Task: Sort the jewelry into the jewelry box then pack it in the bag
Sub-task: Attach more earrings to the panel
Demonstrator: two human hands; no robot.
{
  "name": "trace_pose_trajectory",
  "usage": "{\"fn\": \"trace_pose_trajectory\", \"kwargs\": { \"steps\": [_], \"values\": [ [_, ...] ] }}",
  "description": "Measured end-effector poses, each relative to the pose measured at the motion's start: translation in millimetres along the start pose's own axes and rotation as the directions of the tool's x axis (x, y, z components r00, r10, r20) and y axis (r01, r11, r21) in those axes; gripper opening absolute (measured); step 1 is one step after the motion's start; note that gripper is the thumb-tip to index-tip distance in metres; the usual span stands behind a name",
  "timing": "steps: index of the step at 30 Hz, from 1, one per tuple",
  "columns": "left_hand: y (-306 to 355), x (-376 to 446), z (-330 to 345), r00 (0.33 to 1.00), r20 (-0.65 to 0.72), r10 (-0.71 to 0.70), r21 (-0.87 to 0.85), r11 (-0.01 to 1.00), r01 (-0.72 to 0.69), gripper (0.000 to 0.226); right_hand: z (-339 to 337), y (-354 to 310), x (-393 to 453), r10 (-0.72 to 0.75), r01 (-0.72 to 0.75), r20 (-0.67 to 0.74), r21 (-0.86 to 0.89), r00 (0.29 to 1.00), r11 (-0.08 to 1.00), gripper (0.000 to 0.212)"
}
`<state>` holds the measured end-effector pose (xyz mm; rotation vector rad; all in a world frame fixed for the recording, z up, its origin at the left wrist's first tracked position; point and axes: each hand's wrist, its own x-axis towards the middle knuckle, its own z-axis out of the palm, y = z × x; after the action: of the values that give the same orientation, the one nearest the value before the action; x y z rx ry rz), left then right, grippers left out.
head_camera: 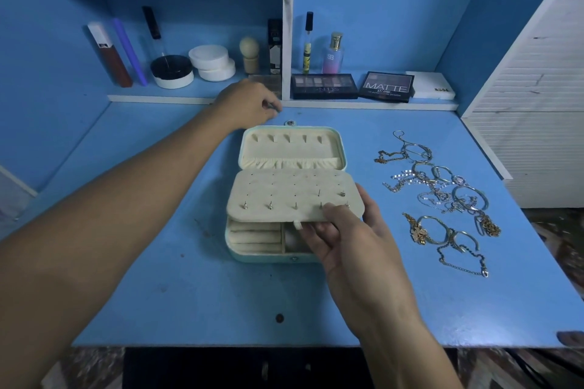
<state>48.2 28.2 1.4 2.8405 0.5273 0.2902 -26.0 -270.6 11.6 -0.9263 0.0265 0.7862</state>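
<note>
The box (286, 199) sits mid-frame, lid back, pale and velvety inside. The right hand (344, 230) pinches its studded panel (294, 196); a slip could shake earrings loose. The left hand (249, 104), upper centre, has curled fingers pinching something tiny. Jewelry (442, 196) lies tangled at right

Two bare forearms, no sleeves anywhere along their visible length. No rings, bracelets or watch on the left hand (249, 104) or the right hand (344, 230). Short, unpainted nails on the right fingers (311, 227).
</note>
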Motion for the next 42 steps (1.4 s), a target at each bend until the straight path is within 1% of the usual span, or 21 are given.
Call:
{"fn": "trace_pose_trajectory", "kwargs": {
  "steps": [5, 13, 15, 17, 20, 24, 28, 34, 39, 42],
  "values": [
    [3.6, 4.3, -1.6, 1.0, 0.003, 0.024, 0.04, 0.999, -0.024, 0.016, 0.8, -0.2, -0.4, 0.003, -0.003, -0.011, -0.007, 1.0, 1.0, 0.04],
    [7.6, 8.2, -0.4, 0.999, 0.003, 0.043, 0.057, 0.997, -0.043, 0.008, 0.6, -0.5, -1.0, 0.002, -0.002, -0.009, -0.019, 1.0, 1.0, 0.04],
    [7.5, 7.4, 1.3, 0.998, -0.041, 0.04, 0.016, 0.999, -0.039, 0.007, 0.1, -0.1, -0.8, 0.0, -0.001, -0.006, -0.026, 1.0, 1.0, 0.04],
    [8.4, 6.2, 1.2, 0.996, -0.094, 0.01, -0.085, 0.996, -0.018, 0.006, -0.9, 0.4, -0.2, -0.002, 0.002, -0.003, -0.032, 1.0, 0.999, 0.04],
    [14.4, 0.2, -5.2, 0.993, -0.101, -0.06, -0.242, 0.97, 0.034, 0.005, -2.0, 0.7, -0.1, 0.001, -0.001, -0.002, -0.027, 1.0, 1.0, 0.04],
    [23.9, -10.9, -13.0, 0.994, -0.107, -0.036, -0.298, 0.955, 0.002, 0.008, -1.3, 0.8, -0.5, -0.005, 0.005, 0.004, -0.016, 1.0, 1.0, 0.04],
    [36.5, -26.4, -21.1, 0.997, -0.07, -0.017, -0.369, 0.93, -0.01, 0.013, -1.1, 0.9, -0.5, -0.008, 0.008, 0.006, -0.011, 1.0, 1.0, 0.039],
    [51.3, -54.9, -38.4, 0.998, 0.024, 0.055, -0.395, 0.918, -0.041, 0.003, -1.2, 1.3, -0.7, -0.016, 0.016, 0.016, -0.014, 1.0, 1.0, 0.039],
    [64.2, -78.6, -48.6, 0.991, 0.073, 0.108, -0.449, 0.891, -0.064, 0.006, -1.2, 1.8, -0.5, -0.017, 0.017, 0.015, -0.014, 1.0, 1.0, 0.04],
    [70.4, -91.0, -50.2, 0.986, 0.116, 0.118, -0.511, 0.858, -0.043, 0.01, -1.4, 2.7, -0.1, -0.019, 0.02, 0.017, -0.019, 1.0, 1.0, 0.039]
  ]
}}
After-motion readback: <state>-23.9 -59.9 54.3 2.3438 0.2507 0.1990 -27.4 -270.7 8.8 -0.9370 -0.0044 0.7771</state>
